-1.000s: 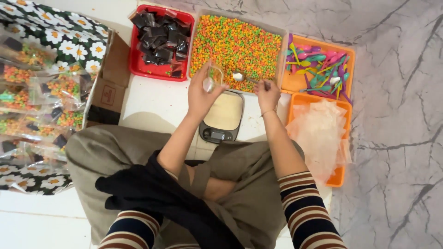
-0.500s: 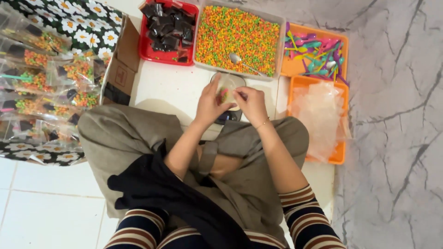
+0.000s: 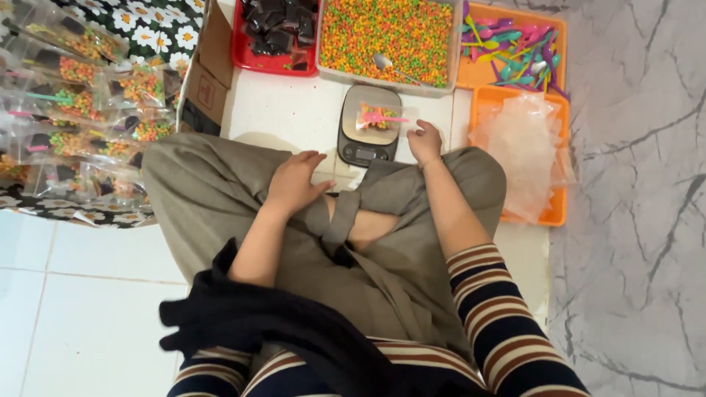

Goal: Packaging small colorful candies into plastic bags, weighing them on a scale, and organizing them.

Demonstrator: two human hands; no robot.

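Observation:
A small kitchen scale (image 3: 366,131) stands on the white floor in front of my crossed legs. On it lies a clear packet (image 3: 379,117) of coloured sweets with a pink spoon inside. My right hand (image 3: 424,142) rests by the scale's right edge, fingers curled, holding nothing. My left hand (image 3: 296,181) lies flat on my left knee, fingers apart. Behind the scale sits a clear tub (image 3: 441,84) of multicoloured sweets with a metal spoon (image 3: 385,63) lying in them.
A red tray (image 3: 244,59) of dark chocolate pieces stands back left, next to a cardboard box (image 3: 207,70). Orange trays hold coloured plastic spoons (image 3: 515,45) and clear bags (image 3: 523,143). Several filled packets (image 3: 81,110) lie piled at the left. Grey marble floor at right.
Both hands held the packet above the scale; now the packet lies on the scale. My left hand has dropped to my knee, my right hand beside the scale.

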